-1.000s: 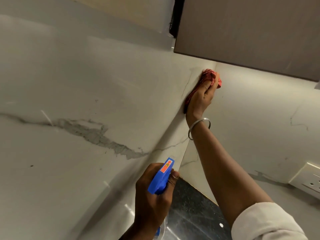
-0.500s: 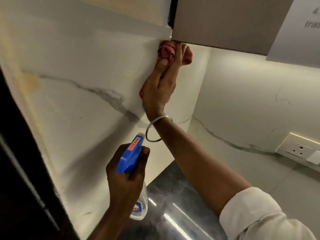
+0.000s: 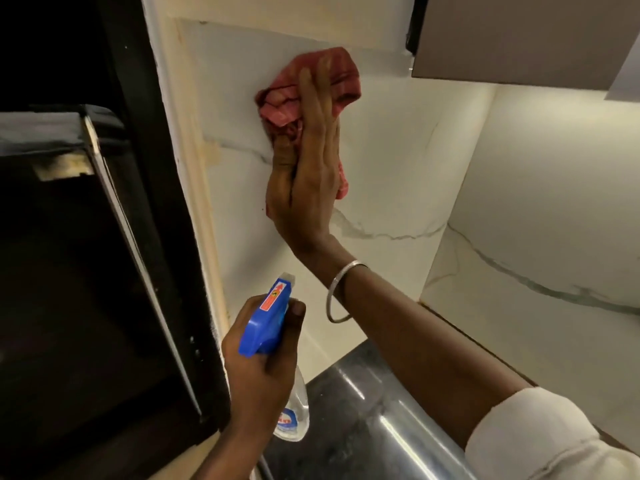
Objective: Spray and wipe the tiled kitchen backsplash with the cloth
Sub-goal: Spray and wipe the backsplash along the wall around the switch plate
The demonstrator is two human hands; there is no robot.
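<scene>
A: How to wipe well here?
B: Press the cloth (image 3: 287, 102) flat on the backsplash (image 3: 398, 150) with the right hand (image 3: 308, 178), fingers straight as now. Move down in overlapping strokes, toward the left hand (image 3: 259, 372).
A: And there?
B: Gripping the spray bottle (image 3: 265, 323), below the right hand, over the table (image 3: 363, 410). Better to spray ahead of the cloth.
A: Counted?
B: One cloth, one spray bottle, two hands.

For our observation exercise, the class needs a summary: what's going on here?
A person is cleaning the marble-look tiled backsplash. Their right hand presses a red cloth flat against the wall, high up near the wall cabinet. Their left hand grips a blue-topped spray bottle lower down, nozzle towards the tiles; no spray is visible.
</scene>
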